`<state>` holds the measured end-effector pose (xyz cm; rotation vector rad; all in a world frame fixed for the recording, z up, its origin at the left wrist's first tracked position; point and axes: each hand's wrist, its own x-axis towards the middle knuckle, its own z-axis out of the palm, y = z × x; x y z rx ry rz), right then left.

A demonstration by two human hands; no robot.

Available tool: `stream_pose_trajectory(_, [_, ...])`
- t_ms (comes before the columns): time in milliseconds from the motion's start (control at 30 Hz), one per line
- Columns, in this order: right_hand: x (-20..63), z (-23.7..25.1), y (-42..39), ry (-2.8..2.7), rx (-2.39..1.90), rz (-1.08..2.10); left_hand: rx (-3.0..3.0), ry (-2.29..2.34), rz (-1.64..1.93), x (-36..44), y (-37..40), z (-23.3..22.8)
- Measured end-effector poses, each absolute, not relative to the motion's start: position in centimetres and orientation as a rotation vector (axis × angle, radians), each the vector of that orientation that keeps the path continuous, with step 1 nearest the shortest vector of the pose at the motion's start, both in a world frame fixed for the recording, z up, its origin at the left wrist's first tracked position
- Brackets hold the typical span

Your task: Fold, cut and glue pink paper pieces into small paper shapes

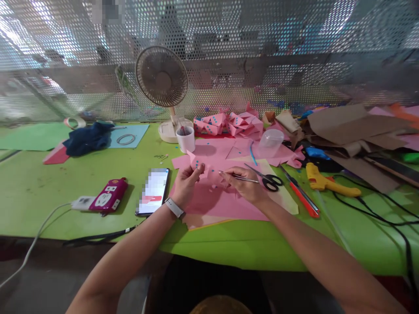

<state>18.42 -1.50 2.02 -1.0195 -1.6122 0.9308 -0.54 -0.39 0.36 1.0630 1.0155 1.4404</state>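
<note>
My left hand (pixel 186 183) is closed on a small folded pink paper piece (pixel 193 158) marked with blue dots. Thumb and fingers of my right hand (pixel 241 182) pinch metal tweezers (pixel 244 178), their tips pointing left toward the paper piece, with a small gap between. Whether the tips hold anything is too small to tell. Both hands are over a pink paper sheet (pixel 222 207), on which a few tiny scraps lie. Black-handled scissors (pixel 271 182) lie just right of my right hand, on pale yellow paper (pixel 288 199).
Left stand a phone (pixel 153 192) and a magenta power bank (pixel 109 195). A white cup (pixel 186 139) and a fan (pixel 163 78) are behind. Dotted pink folded papers (pixel 229 124) and a clear plastic cup (pixel 271 138) lie at the back. Right are a red cutter (pixel 303 198) and a yellow glue gun (pixel 330 181) with cables.
</note>
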Motion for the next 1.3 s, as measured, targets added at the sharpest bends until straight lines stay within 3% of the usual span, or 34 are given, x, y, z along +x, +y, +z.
stream_pose_trajectory(467, [18.9, 2.3, -1.0, -1.565, -1.06, 0.905, 0.956, 0.936, 1.321, -0.3, -1.1, 1.7])
stream_pose_trajectory(667, [19.5, 1.6, -0.5, -1.738, -1.017, 0.673, 1.002, 1.0, 1.255, -0.4, -1.3, 1.9])
stream_pose_trajectory(1300, [19.7, 1.1, -0.2, -1.825, -1.002, 0.581, 0.966, 0.968, 1.342, -0.7, -0.7, 1.3])
